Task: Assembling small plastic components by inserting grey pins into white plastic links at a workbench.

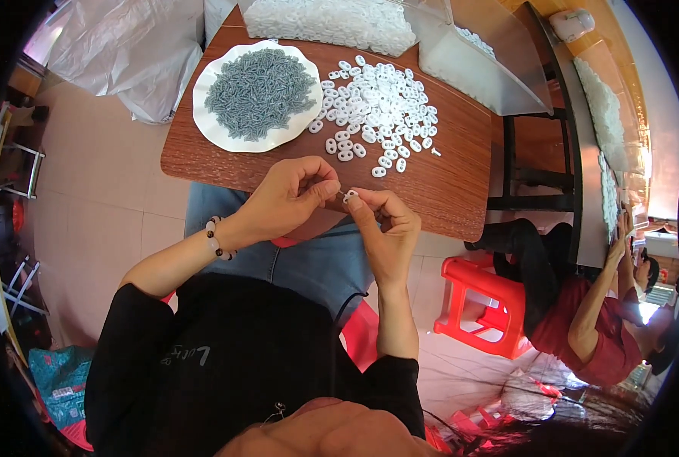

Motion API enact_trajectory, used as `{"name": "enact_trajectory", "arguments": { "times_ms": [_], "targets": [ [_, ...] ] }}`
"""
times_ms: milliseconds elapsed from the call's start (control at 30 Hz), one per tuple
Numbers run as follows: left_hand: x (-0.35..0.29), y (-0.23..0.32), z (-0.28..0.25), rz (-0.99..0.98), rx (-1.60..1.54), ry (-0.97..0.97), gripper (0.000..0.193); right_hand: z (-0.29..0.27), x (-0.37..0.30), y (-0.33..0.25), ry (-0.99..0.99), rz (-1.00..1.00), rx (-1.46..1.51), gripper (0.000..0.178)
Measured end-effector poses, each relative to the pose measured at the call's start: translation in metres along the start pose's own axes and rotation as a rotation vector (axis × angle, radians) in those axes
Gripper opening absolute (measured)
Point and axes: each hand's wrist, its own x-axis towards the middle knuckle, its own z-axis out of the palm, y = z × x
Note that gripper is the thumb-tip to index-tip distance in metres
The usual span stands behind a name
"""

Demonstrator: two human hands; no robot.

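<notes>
Just off the table's near edge, over my lap, my two hands meet. My right hand pinches a small white oval piece with two holes between thumb and forefinger. My left hand is closed in a pinch beside it; whatever its fingertips hold is too small to make out. Beyond them, a loose pile of the same white two-hole pieces covers part of the brown wooden table. To its left stands a white scalloped plate heaped with small grey-green screw-like parts.
Clear bins of white pieces line the table's far side, one bin at its right corner. On the right, a person in a dark red shirt works at another table, near a red plastic stool. White plastic sacks lie far left.
</notes>
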Motion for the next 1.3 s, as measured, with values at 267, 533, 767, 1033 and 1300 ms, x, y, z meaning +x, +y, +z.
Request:
{"name": "enact_trajectory", "arguments": {
  "times_ms": [267, 533, 767, 1033, 1300],
  "targets": [
    [0.001, -0.004, 0.001, -0.008, -0.009, 0.019, 0.014, 0.001, 0.0, 0.002, 0.018, -0.002, -0.002, 0.01],
    [0.0, -0.005, 0.003, 0.036, 0.031, 0.03, 0.014, 0.0, 0.0, 0.0, -0.011, 0.013, -0.08, 0.012],
    [0.001, -0.012, 0.004, 0.071, 0.029, 0.04, 0.012, 0.0, 0.0, 0.001, -0.003, -0.004, -0.108, 0.011],
    [0.0, -0.011, 0.005, 0.046, 0.093, 0.051, 0.01, 0.002, 0.0, 0.003, 0.001, 0.0, -0.14, 0.011],
    [0.0, -0.01, 0.003, 0.035, 0.08, 0.039, 0.008, 0.002, 0.001, 0.006, -0.025, 0.012, -0.118, 0.011]
  ]
}}
